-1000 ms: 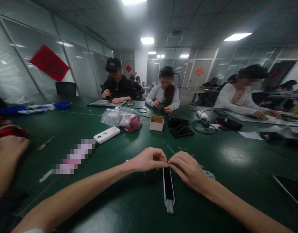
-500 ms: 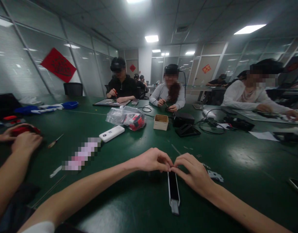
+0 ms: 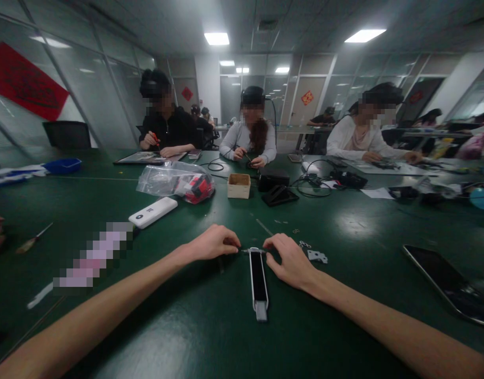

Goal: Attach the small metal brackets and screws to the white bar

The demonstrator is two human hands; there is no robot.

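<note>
A long narrow device (image 3: 259, 279) with a black face, pale edges and a grey tab at its near end lies on the green table. Across its far end runs a thin metal piece (image 3: 246, 251). My left hand (image 3: 214, 243) has thumb and fingers closed at the left tip of this piece. On the other side, my right hand (image 3: 287, 258) is curled with its fingertips at the right end. Just right of that hand lie a flat silver bracket (image 3: 318, 256) and several small metal links (image 3: 304, 245).
A phone (image 3: 443, 281) rests at the right. Further off stand a small cardboard box (image 3: 239, 186), a clear bag with red items (image 3: 174, 182) and a white power bank (image 3: 153, 212). A brush (image 3: 33, 239) lies at the left. Co-workers sit across the table.
My hands have drawn apart from their meeting point above the device's far end, one to each side. The metal piece there now shows. The view has turned right.
</note>
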